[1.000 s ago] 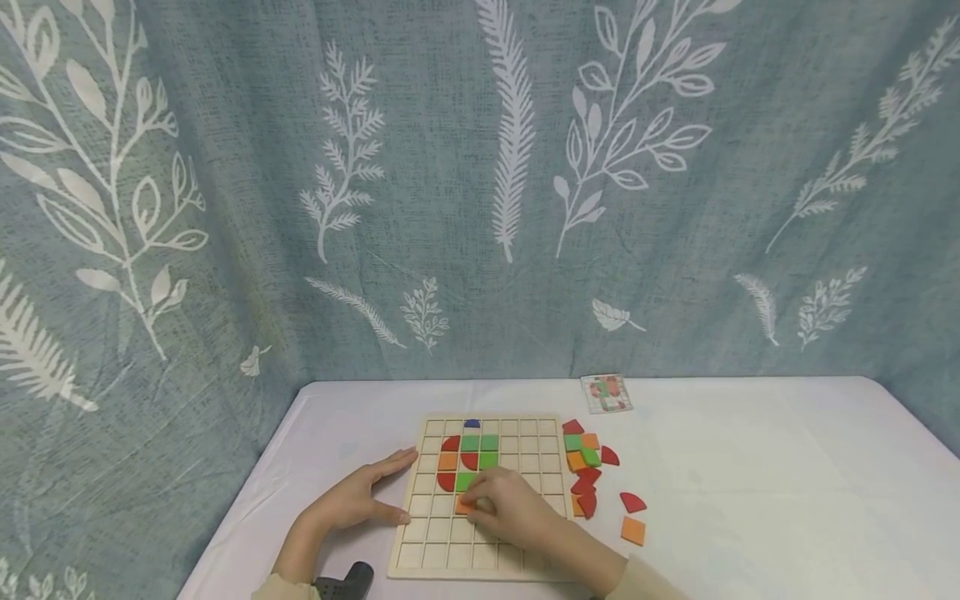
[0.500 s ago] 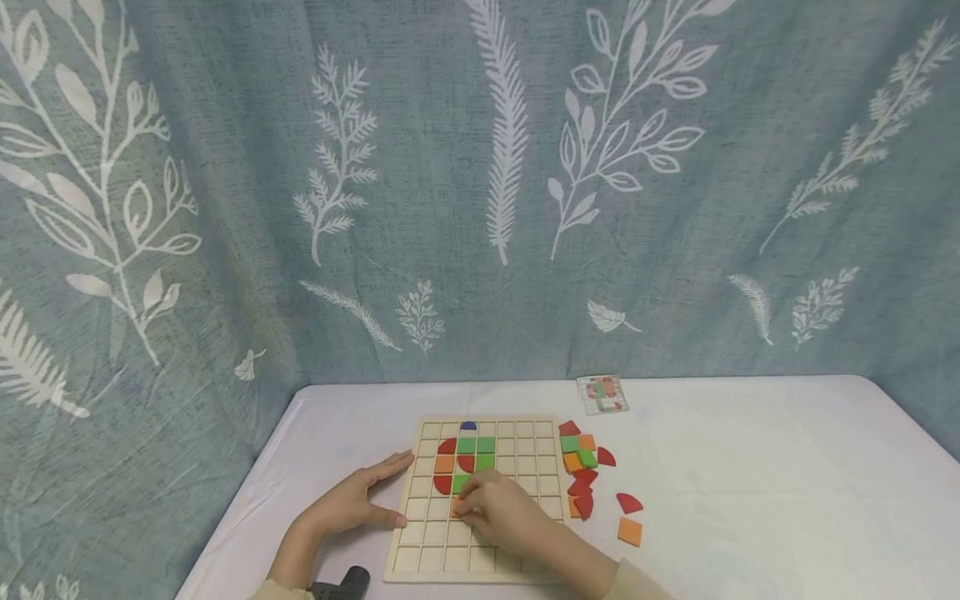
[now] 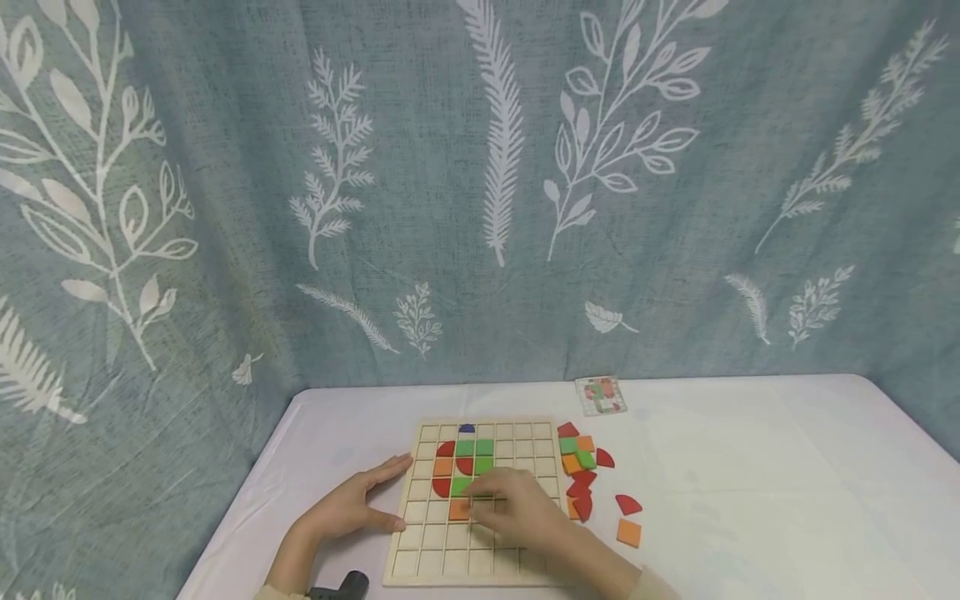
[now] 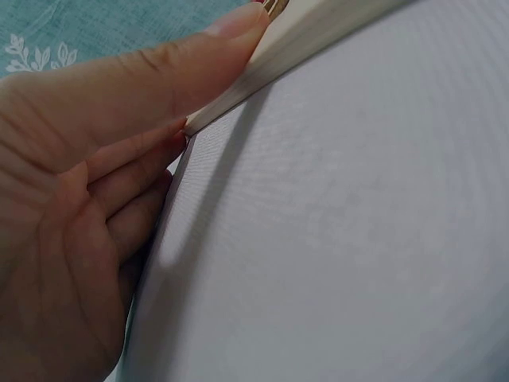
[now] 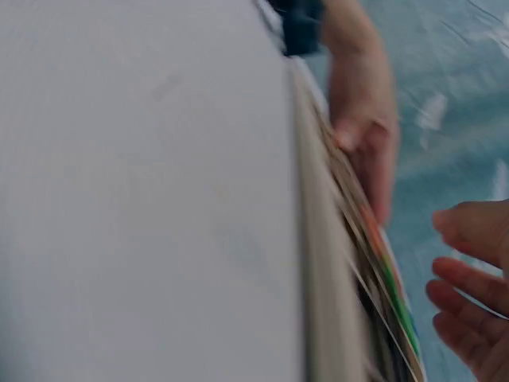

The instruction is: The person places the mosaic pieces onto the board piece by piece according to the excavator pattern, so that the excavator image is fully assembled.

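Note:
A wooden grid board lies on the table with coloured pieces set in its cells. My left hand rests at the board's left edge, thumb and fingers stretched apart; the left wrist view shows the thumb against the rim. Just right of an orange square tile, my right hand hovers over the board with nothing between its parted fingers. That tile sits in a cell below a green square. In the right wrist view the right hand is off the board's surface. Its forearm hides the lower right cells.
Right of the board lies a loose pile of red, green and orange pieces. A red quarter circle and an orange square lie farther right. A pattern card is behind. A dark object shows by the left wrist.
My right hand has let go of the orange square tile; its thumb and fingers have parted and drawn slightly to the right. The left hand keeps its place on the board's edge.

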{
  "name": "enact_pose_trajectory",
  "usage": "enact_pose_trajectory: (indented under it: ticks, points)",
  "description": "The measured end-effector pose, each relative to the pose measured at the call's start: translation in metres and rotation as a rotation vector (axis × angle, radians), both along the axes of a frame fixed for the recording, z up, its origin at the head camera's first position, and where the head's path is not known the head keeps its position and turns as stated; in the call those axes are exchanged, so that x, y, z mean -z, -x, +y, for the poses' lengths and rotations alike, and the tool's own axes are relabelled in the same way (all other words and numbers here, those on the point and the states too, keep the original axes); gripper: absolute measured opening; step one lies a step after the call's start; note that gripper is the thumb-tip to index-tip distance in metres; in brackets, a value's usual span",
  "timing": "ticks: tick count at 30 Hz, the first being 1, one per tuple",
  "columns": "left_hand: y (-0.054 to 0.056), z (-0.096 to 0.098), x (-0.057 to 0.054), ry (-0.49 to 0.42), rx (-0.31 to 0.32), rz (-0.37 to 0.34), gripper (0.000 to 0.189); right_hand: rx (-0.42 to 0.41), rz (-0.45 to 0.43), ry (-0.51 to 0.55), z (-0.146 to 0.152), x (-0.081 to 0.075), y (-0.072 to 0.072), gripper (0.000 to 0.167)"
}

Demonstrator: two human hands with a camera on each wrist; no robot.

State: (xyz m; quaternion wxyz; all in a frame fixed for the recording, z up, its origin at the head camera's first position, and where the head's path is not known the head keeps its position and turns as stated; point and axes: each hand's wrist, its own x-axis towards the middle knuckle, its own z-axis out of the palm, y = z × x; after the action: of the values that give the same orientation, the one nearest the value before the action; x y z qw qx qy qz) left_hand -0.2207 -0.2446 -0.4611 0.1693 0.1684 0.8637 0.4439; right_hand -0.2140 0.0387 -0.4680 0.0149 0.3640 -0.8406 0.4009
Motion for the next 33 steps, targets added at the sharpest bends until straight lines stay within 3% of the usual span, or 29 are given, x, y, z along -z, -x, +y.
enact_pose_trajectory:
  ticks: [2,7,13,20,27,33]
  points:
    - [0.000,0.000,0.001,-0.001,-0.004,-0.002,0.092,0.062,-0.051,0.096,0.014,-0.003,0.004,0.019]
    - [0.001,-0.001,0.003,-0.008,-0.009,0.000,0.092,0.279,-0.132,0.223,0.063,-0.007,0.015,0.026]
    - [0.001,-0.002,0.005,-0.006,-0.010,-0.008,0.093,0.428,-0.197,0.197,0.111,0.001,0.025,0.032]
    - [-0.001,-0.002,0.005,-0.037,0.009,-0.019,0.093,0.439,-0.211,0.014,0.129,0.004,0.032,0.028]
    - [-0.002,-0.002,0.005,-0.056,0.014,-0.022,0.092,0.341,-0.076,-0.090,0.134,0.006,0.038,0.032]
    - [-0.002,-0.001,0.006,-0.049,-0.002,-0.023,0.093,0.324,-0.015,-0.164,0.137,0.009,0.040,0.028]
